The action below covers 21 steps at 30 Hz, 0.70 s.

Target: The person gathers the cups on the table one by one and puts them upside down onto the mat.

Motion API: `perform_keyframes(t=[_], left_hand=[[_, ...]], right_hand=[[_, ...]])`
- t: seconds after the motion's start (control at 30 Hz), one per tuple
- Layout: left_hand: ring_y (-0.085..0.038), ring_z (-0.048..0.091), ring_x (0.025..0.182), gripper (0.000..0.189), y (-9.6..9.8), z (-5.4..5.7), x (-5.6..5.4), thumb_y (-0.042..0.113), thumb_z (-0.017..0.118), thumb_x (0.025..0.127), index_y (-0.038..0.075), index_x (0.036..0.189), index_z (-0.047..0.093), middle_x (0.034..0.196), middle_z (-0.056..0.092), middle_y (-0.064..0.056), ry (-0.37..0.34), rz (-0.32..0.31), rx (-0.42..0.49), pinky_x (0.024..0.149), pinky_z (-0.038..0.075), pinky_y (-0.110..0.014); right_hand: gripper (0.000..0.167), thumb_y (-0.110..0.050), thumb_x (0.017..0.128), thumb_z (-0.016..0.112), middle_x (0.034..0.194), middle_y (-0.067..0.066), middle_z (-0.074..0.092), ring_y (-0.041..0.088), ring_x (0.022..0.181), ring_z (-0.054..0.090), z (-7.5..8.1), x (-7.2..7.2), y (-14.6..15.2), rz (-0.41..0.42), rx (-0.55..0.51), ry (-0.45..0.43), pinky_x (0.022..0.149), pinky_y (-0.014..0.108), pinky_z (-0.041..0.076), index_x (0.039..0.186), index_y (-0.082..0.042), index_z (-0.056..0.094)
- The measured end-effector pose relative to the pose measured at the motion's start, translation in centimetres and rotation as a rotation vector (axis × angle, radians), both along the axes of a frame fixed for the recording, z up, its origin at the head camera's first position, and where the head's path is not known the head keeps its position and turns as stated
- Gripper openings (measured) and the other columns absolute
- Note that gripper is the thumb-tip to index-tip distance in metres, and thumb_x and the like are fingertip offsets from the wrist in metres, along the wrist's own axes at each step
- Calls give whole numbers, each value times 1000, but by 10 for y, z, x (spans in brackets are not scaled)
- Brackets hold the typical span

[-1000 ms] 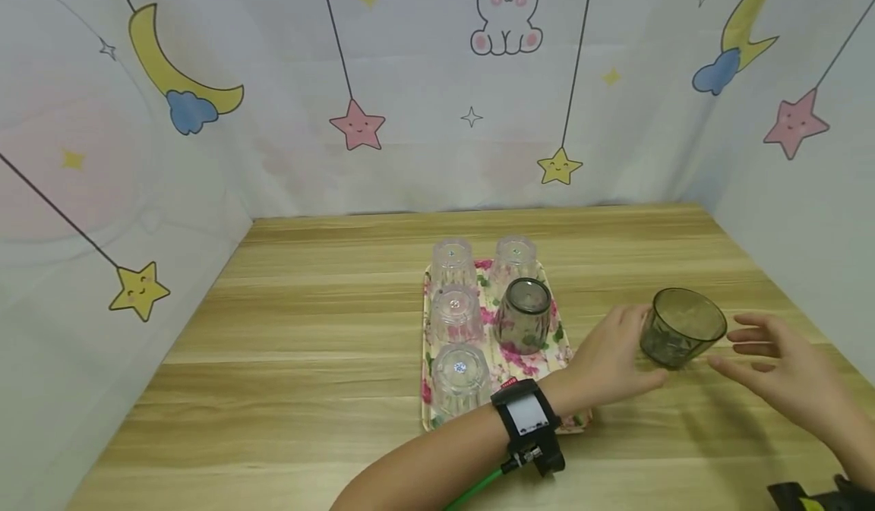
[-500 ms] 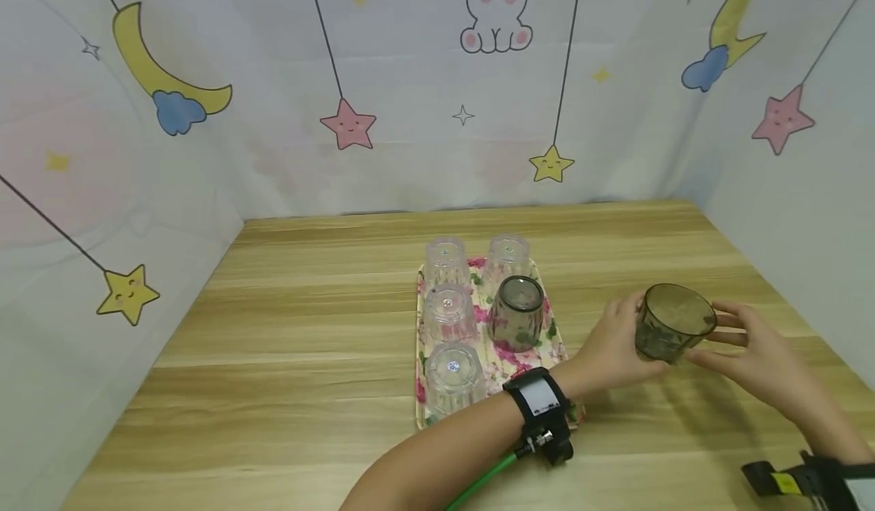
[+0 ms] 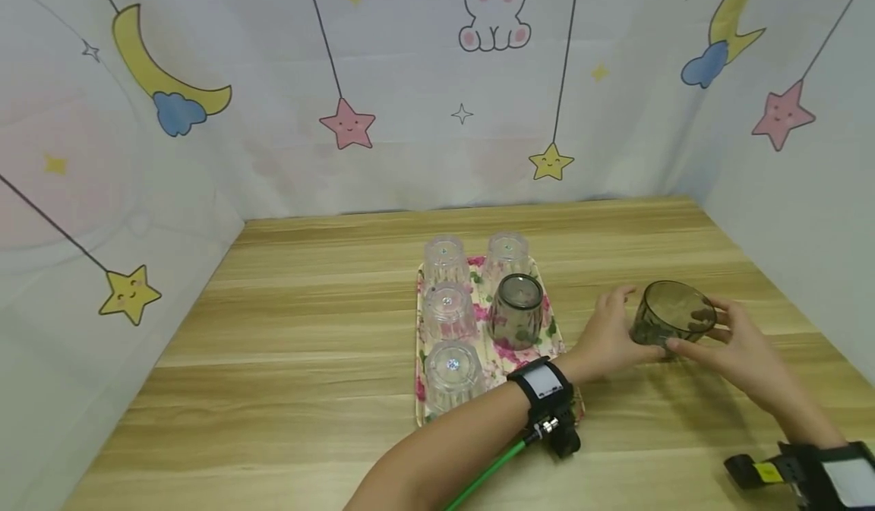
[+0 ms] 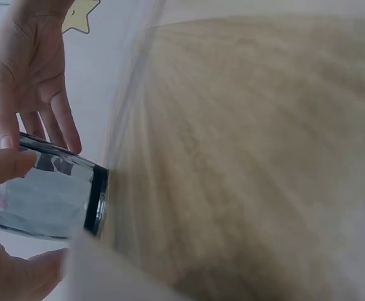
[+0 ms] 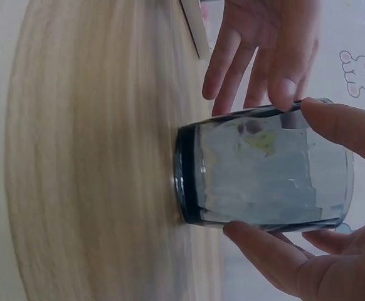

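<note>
A smoky green drinking glass [image 3: 673,313] is mouth up over the right part of the table, its thick base close to the wood in the right wrist view. My right hand [image 3: 745,359] grips it from the right, thumb in front and fingers behind. On its left side my left hand [image 3: 608,340] has its fingers spread off the wall and its thumb near the lower part. A matching dark glass [image 3: 517,312] stands upside down on a floral tray [image 3: 509,378], beside several upturned clear glasses [image 3: 453,374].
The tray lies left of both hands on a wood-grain table [image 3: 294,336]. My left forearm passes over its near right corner, trailing a green cable [image 3: 488,473]. A printed curtain [image 3: 410,63] encloses the back and sides.
My right hand has closed in from the right and taken hold of the glass. The fingers of my left hand, earlier around it, have moved off. The glass has shifted slightly left and down.
</note>
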<state>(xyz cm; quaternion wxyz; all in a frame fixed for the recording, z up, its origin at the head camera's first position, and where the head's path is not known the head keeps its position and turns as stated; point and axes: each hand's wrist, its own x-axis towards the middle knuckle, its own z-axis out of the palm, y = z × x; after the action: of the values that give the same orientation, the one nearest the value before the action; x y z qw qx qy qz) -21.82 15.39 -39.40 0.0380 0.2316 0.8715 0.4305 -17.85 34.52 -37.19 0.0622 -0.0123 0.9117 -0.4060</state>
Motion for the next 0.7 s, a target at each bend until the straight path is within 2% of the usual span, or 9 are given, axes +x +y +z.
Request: perform_keyframes(t=[0.13, 0.27, 0.4, 0.63, 0.7], left_hand=[[-11, 43, 133, 88, 2, -7, -7, 39, 81, 74, 23, 146, 33, 146, 40, 0, -9, -13, 39, 105, 44, -21], [-10, 46, 129, 83, 2, -12, -10, 36, 81, 75, 25, 144, 36, 145, 41, 2, -12, -46, 86, 101, 45, -18], [-12, 50, 126, 78, 2, -15, -10, 29, 81, 76, 23, 141, 38, 144, 44, 2, -27, -76, 166, 96, 46, -15], [-10, 49, 129, 74, 2, -15, -9, 22, 79, 78, 16, 140, 39, 140, 49, 0, -3, -89, 222, 104, 43, -14], [-11, 51, 128, 73, 2, -14, -9, 21, 79, 79, 16, 140, 39, 138, 51, -1, -7, -82, 230, 103, 44, -14]], right_hand=[[99, -30, 92, 64, 144, 43, 20, 64, 123, 30, -4, -2, -4, 14, -13, 19, 84, 51, 53, 149, 8, -8], [97, -29, 92, 63, 143, 43, 22, 61, 123, 32, -6, -3, -7, 10, -29, 39, 82, 37, 51, 149, 7, -7], [95, -29, 92, 64, 143, 41, 22, 59, 123, 32, -8, -3, -8, 1, -41, 52, 80, 31, 49, 149, 7, -3], [92, -27, 91, 65, 143, 38, 24, 57, 124, 33, -9, -2, -10, -12, -64, 80, 72, 9, 41, 150, 6, 1], [92, -26, 91, 65, 143, 38, 25, 57, 124, 34, -9, -2, -10, -11, -75, 86, 71, 7, 41, 150, 6, 1]])
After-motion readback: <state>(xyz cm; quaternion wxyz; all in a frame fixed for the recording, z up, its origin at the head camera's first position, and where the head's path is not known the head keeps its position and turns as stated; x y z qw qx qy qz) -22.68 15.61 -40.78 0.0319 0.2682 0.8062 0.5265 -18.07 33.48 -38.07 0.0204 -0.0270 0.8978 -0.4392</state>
